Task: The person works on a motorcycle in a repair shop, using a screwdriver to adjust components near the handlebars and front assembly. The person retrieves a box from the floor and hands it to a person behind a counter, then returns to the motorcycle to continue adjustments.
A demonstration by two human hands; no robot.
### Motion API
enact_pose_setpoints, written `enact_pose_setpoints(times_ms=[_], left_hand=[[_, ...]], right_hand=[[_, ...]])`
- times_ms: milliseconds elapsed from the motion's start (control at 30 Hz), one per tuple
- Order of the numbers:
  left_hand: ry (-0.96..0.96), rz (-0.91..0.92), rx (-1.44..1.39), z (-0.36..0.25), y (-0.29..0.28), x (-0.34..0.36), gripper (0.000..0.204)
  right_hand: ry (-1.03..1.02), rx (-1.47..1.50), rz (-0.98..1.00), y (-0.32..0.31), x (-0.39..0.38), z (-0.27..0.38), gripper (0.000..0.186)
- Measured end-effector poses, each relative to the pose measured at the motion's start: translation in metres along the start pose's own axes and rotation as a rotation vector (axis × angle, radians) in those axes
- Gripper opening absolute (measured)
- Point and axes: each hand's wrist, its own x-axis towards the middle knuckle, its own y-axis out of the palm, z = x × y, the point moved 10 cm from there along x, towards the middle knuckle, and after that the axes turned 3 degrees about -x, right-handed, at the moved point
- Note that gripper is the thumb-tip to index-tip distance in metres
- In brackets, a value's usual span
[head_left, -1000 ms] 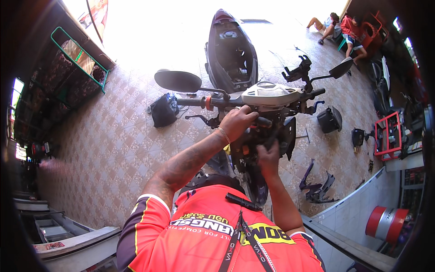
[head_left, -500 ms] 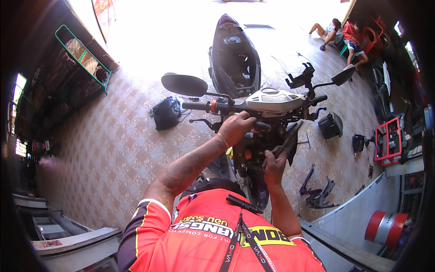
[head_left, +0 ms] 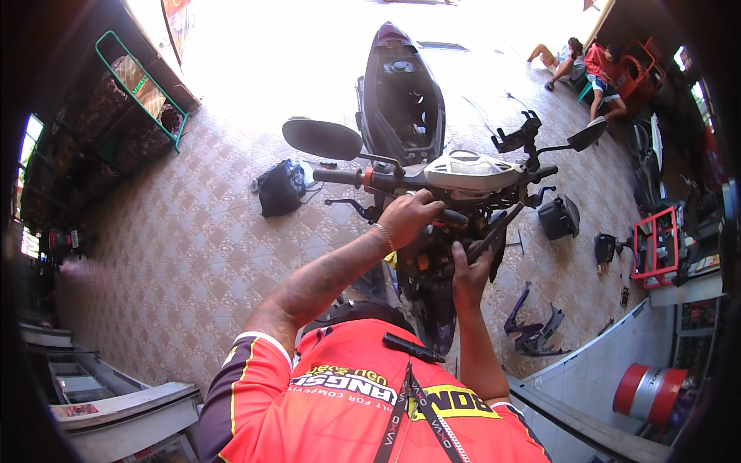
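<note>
A partly stripped motorcycle stands in front of me, its handlebar [head_left: 336, 177] running across, with a white instrument cover [head_left: 472, 173] at the middle. Just below the bar, my left hand [head_left: 413, 217] has curled, closed fingers at the bike's front, beside a dark rounded piece [head_left: 451, 218]; what they grip is hidden. To its right and nearer me, my right hand [head_left: 471, 276] is closed around the lower end of a long dark panel [head_left: 498, 234], thumb pointing up. The panel slants up and right along the bike's front. Dark bodywork hides the fingers' far side.
Mirrors [head_left: 323, 139] stick out at both sides, with a phone holder [head_left: 515, 135] on the right. A black bag [head_left: 279, 189], a black box-shaped part [head_left: 559, 217] and dark plastic pieces [head_left: 536, 328] lie on the tiles. A red crate [head_left: 656, 245] stands right. Two people sit far right.
My right hand has shifted slightly, its thumb now straighter along the panel, which sits at a changed slant. The left hand stays almost in place under the handlebar.
</note>
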Motion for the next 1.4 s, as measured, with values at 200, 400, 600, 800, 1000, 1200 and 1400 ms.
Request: enact_pose_setpoints(times_ms=[200,400,600,800,1000,1200,1400], left_hand=[[-0.073,-0.046,-0.054,0.009,-0.007,0.002,0.032],[-0.062,-0.123,-0.236,0.004,-0.035,-0.011,0.049],[-0.204,-0.192,-0.298,0.044,-0.061,-0.045,0.070],[-0.360,-0.225,-0.316,0.116,-0.078,-0.078,0.070],[-0.357,-0.192,-0.217,0.152,-0.089,-0.089,0.061],[-0.289,-0.126,-0.168,0.166,-0.092,-0.085,0.056],[-0.240,-0.120,-0.135,0.171,-0.091,-0.081,0.052]], right_hand=[[-0.015,0.239,0.056,0.038,0.044,0.012,0.035],[-0.075,0.244,-0.028,0.009,0.037,0.017,0.034],[-0.017,0.361,-0.201,-0.076,-0.001,0.021,0.034],[0.011,0.398,-0.352,-0.119,-0.039,0.028,0.038],[0.017,0.156,-0.289,-0.102,-0.063,0.044,0.036],[0.157,-0.417,-0.325,-0.102,-0.131,-0.005,0.033],[0.515,-0.554,-0.323,-0.106,-0.263,-0.118,0.039]])
